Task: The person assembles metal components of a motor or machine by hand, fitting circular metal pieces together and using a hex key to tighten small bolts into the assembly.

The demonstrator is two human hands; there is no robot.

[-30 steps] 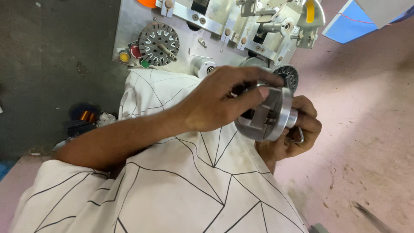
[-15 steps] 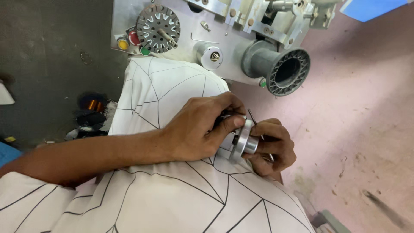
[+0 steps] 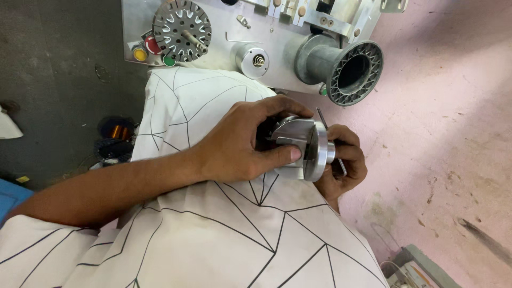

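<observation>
A round silver metal fixture [image 3: 309, 146] with a disc flange rests over my lap, which is covered by white cloth with thin black lines [image 3: 224, 234]. My left hand [image 3: 242, 144] wraps over the fixture from the left, thumb pressed on its near side. My right hand [image 3: 341, 168] cups it from underneath on the right and also holds a thin metal hex key [image 3: 322, 118] that sticks up behind the flange.
A grey machine panel [image 3: 266, 32] stands ahead with a slotted steel disc [image 3: 181, 30], coloured buttons [image 3: 146, 48], a small spindle [image 3: 252, 60] and a wide grey funnel-shaped housing [image 3: 349, 66]. Pink floor lies to the right, dark floor with copper wire spools [image 3: 117, 132] to the left.
The fixture and both hands have come down from near the machine onto my lap. The view has shifted so the machine's funnel housing shows fully.
</observation>
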